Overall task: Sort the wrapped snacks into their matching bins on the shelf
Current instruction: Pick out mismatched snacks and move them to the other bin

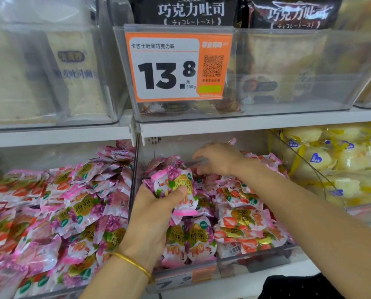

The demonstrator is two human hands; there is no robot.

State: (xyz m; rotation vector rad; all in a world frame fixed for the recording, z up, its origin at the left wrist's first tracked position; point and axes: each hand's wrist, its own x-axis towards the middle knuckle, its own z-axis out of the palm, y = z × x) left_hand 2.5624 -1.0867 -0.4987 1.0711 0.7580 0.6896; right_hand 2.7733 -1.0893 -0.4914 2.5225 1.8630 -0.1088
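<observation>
Left hand [156,210] clutches glossy, pillow-shaped purple snack packets [173,184], long axis roughly upright, over a clear plastic bin [266,254]; blurred right hand [217,158] hovers behind, grasp unclear

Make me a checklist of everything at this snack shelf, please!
Surface: white shelf above; clear middle bin below it.
Job's things: purple-wrapped snacks lifted over the middle bin; strawberry snacks fill that bin, with some purple ones among them; mixed pile to the left.
Clutter: nothing seen.
Grips: left hand holds the purple-wrapped snacks; right hand, fingers spread, holds nothing above the bin's back.
Cables: nothing seen.
Surroundings: orange price tag reading 13.8; chocolate toast bags above; yellow-wrapped snacks to the right.
</observation>
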